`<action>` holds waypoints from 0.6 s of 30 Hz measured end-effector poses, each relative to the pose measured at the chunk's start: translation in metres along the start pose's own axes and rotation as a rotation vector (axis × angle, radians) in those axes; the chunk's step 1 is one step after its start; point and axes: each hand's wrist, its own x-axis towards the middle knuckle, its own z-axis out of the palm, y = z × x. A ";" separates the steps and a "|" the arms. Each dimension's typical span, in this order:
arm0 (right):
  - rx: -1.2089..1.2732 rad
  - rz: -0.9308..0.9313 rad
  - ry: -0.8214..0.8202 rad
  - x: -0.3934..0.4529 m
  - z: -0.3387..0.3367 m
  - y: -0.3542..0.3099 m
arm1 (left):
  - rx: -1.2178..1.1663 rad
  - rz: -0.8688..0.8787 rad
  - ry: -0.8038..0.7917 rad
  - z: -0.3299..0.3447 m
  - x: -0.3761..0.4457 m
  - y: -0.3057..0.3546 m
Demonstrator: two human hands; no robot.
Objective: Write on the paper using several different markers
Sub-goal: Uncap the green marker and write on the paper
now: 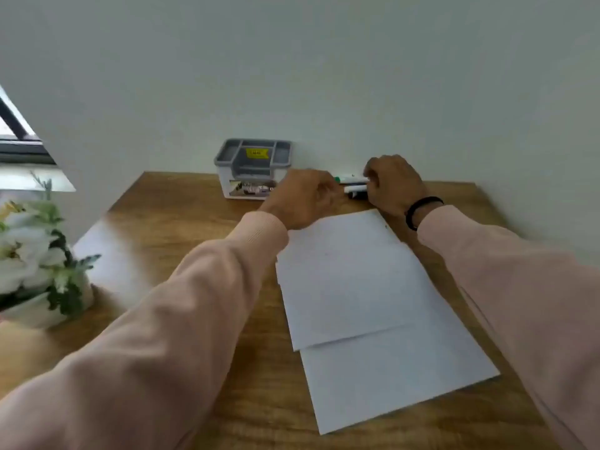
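Note:
Two white sheets of paper [363, 287] lie overlapped on the wooden table [181, 228], blank as far as I can see. At the table's far edge by the wall lie white markers [352, 183], one with a green end, one with a dark tip. My left hand [305, 199] reaches over the paper's far corner with fingers curled at the markers' left ends. My right hand [394, 183], with a black band on the wrist, is closed over their right ends. The hands hide how each marker is gripped.
A small white box with a grey compartment tray lid [253, 167] stands at the back against the wall, left of my hands. White flowers with green leaves [35, 254] sit at the table's left edge. The wall runs right behind the markers.

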 end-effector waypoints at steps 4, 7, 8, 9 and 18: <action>-0.034 0.071 -0.025 -0.022 0.011 0.016 | 0.109 0.067 -0.012 0.030 -0.040 -0.019; -0.036 0.098 -0.073 -0.033 0.006 0.011 | 0.156 -0.006 -0.002 0.035 -0.070 -0.017; -0.049 0.109 -0.095 -0.037 0.002 0.008 | 0.168 -0.040 0.002 0.033 -0.080 -0.012; -0.064 0.119 -0.126 -0.040 -0.002 0.007 | 0.181 -0.064 0.005 0.033 -0.088 -0.009; -0.053 0.163 -0.283 -0.055 -0.025 0.008 | 0.429 -0.239 0.086 0.040 -0.103 0.019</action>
